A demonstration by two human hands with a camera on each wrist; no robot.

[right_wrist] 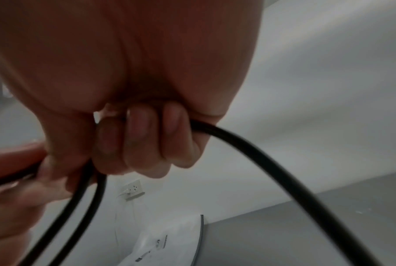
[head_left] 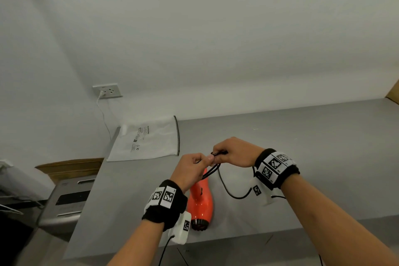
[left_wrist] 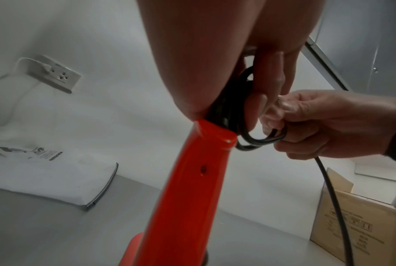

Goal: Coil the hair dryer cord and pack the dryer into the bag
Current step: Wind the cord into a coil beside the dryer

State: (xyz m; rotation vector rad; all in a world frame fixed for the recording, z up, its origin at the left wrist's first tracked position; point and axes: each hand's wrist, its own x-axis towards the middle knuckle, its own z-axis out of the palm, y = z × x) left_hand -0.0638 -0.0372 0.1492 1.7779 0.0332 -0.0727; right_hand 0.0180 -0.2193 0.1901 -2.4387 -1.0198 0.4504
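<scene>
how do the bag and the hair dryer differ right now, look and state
The bag is white, flat and printed with small black text; the hair dryer is glossy orange and rounded. The bag lies untouched at the far left of the counter, while the dryer sits below the hands with its cord gripped by the left hand and right hand. The bag looks empty; the dryer is not yet packed. Both rest on the same grey counter.
</scene>
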